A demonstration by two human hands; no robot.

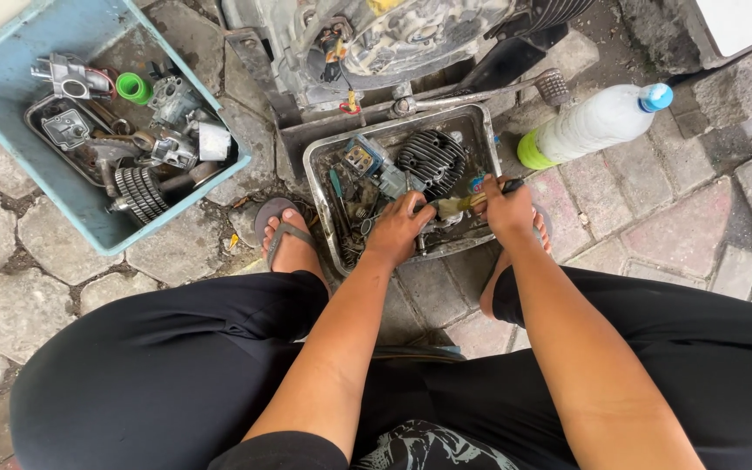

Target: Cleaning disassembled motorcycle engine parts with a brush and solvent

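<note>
I squat over a dented metal tray (pixel 317 187) that holds dirty liquid and engine parts, among them a black finned cylinder (pixel 431 159) and a blue-and-grey small part (pixel 364 157). My left hand (pixel 398 228) reaches into the tray and grips a small metal part near its front edge. My right hand (pixel 506 209) is closed on a paint brush (pixel 461 204), whose bristles point left toward the part under my left hand.
A blue box (pixel 2 87) at upper left holds several engine parts, a green ring and a finned piece. A motorcycle engine (pixel 393 39) and its foot peg stand behind the tray. A clear plastic bottle (pixel 598 122) lies on the paving at right. My sandalled left foot (pixel 289 244) rests beside the tray.
</note>
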